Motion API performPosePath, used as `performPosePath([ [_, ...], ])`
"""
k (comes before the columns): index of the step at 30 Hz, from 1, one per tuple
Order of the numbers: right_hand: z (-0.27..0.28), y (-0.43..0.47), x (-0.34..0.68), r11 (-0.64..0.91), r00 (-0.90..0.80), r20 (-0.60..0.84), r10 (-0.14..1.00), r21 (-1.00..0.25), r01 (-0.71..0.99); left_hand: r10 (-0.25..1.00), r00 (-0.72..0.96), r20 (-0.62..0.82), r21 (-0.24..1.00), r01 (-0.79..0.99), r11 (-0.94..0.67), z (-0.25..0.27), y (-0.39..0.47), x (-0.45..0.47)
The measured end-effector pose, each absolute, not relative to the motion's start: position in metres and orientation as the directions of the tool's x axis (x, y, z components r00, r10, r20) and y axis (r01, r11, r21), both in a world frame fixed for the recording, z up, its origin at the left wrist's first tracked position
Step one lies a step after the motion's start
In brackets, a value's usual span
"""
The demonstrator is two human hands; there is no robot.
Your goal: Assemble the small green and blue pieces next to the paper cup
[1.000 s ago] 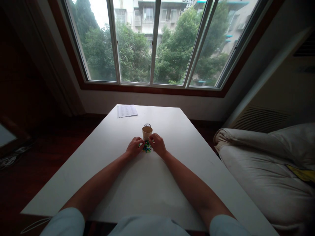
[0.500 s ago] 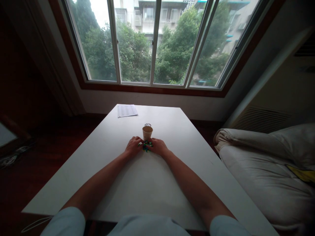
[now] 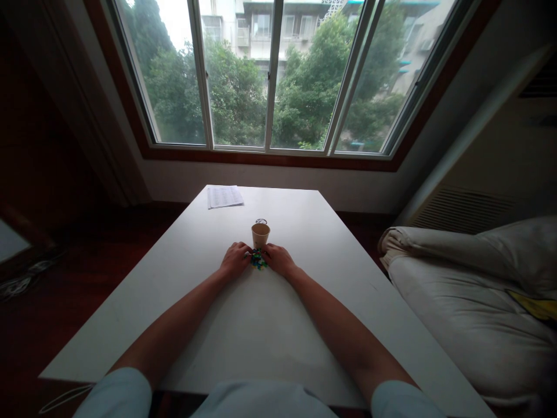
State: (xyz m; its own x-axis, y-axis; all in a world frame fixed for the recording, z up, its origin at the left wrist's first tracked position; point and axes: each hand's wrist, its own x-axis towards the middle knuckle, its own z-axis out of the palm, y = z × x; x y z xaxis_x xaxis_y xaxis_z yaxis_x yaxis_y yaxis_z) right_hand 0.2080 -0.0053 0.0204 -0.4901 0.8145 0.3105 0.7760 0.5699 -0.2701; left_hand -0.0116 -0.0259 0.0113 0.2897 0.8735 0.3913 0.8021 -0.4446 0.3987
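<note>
Pieces [image 3: 259,260] lie heaped on the worktop [image 3: 261,325] between my left hand [image 3: 235,258] and right hand [image 3: 279,259], which are apart; whether either grips one, I cannot tell. A careless nudge could topple the cup [image 3: 260,235] just beyond.

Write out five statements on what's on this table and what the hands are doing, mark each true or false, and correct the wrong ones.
1. The paper cup stands upright on the white table. True.
2. The left hand and the right hand are on either side of a pile of small coloured pieces. True.
3. The pile lies on the far side of the cup. False: it lies on the near side, toward the person.
4. Sheets of paper lie near the table's far left corner. True.
5. The right hand rests on the sheets. False: it is at the pile, away from them.
</note>
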Motion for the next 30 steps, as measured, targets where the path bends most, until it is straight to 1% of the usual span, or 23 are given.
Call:
performPosePath([
  [5, 0.022, -0.007, 0.209, 0.634, -0.458, 0.493, 0.74, -0.282, 0.72, 0.862, 0.301, 0.408, 0.383, 0.8, -0.461, 0.009, -0.024, -0.012],
  [7, 0.021, -0.006, 0.21, 0.661, -0.448, 0.539, 0.713, -0.304, 0.686, 0.86, 0.302, 0.411, 0.381, 0.8, -0.463, 0.008, -0.023, -0.012],
  [12, 0.018, -0.004, 0.209, 0.694, -0.435, 0.579, 0.69, -0.36, 0.623, 0.861, 0.305, 0.406, 0.378, 0.802, -0.463, 0.009, -0.024, -0.012],
  [19, 0.021, -0.006, 0.207, 0.708, -0.395, 0.651, 0.649, -0.326, 0.626, 0.869, 0.314, 0.382, 0.366, 0.812, -0.454, 0.009, -0.023, -0.012],
  [27, 0.03, -0.013, 0.206, 0.641, -0.352, 0.618, 0.703, -0.335, 0.691, 0.878, 0.311, 0.365, 0.374, 0.814, -0.444, 0.01, -0.024, -0.011],
  [30, 0.032, -0.015, 0.206, 0.635, -0.349, 0.616, 0.706, -0.33, 0.699, 0.882, 0.306, 0.357, 0.38, 0.815, -0.437, 0.011, -0.025, -0.01],
])
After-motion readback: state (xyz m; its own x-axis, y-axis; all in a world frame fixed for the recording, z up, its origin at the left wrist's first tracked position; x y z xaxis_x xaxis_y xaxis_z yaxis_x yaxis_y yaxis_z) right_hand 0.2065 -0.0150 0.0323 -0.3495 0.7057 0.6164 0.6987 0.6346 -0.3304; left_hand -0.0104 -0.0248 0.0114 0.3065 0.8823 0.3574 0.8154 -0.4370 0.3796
